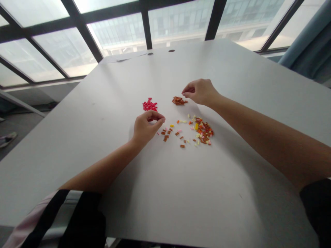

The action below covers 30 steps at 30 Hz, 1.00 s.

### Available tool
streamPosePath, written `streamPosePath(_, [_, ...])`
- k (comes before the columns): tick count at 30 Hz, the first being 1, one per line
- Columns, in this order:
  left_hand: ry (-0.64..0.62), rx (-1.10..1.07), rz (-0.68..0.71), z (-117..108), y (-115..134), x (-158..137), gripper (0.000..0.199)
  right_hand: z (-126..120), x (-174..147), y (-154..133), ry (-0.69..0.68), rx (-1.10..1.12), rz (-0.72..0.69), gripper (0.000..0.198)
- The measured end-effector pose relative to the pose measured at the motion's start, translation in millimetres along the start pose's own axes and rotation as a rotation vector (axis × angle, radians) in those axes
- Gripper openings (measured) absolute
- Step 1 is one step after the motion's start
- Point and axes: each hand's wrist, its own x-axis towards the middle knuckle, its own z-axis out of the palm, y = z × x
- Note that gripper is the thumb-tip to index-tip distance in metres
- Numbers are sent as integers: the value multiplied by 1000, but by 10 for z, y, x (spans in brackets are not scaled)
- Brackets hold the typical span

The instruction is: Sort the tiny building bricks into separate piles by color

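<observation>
My left hand (147, 126) hovers just in front of the red pile, thumb and index finger pinched together; whatever may be between the tips is too small to make out. Beyond it lies a heap of small red toy bricks (149, 104). My right hand (201, 91) is also closed in a pinch, with its fingertips at the right edge of a heap of brown toy bricks (178, 100). I cannot make out a piece in it. Nearer to me is a mixed pile (205, 131) of brown, orange, pink and pale yellow bricks. Loose brown bricks (166, 138) are scattered to its left.
All the bricks lie on a large white table (165, 193). A yellow brick (171, 125) sits between the left hand and the mixed pile. Dark-framed windows (178, 22) stand behind the table, and a blue curtain (307, 48) hangs at the right.
</observation>
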Motion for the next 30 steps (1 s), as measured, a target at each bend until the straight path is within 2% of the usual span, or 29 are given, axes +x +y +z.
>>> streamPosePath(5, [-5, -12, 16, 1, -2, 3, 1, -128, -205, 1, -79, 41, -87, 19])
streamPosePath(9, [5, 11, 9, -1, -8, 4, 1, -220, -535, -168, -170, 82, -198, 15])
streamPosePath(16, [-7, -3, -9, -10, -31, 10, 7, -124, -1083, -464, -277, 224, -461, 18])
streamPosePath(20, [-2, -8, -10, -9, -39, 6, 7, -16, -1169, -460, -285, 156, -518, 32])
streamPosePath(24, [3, -11, -22, -14, -37, -2, 7, 71, -1160, -462, -252, 84, -572, 32])
streamPosePath(30, [-3, -1, -26, -21, -23, -5, 7, 155, -1127, -588, -154, 168, -855, 27])
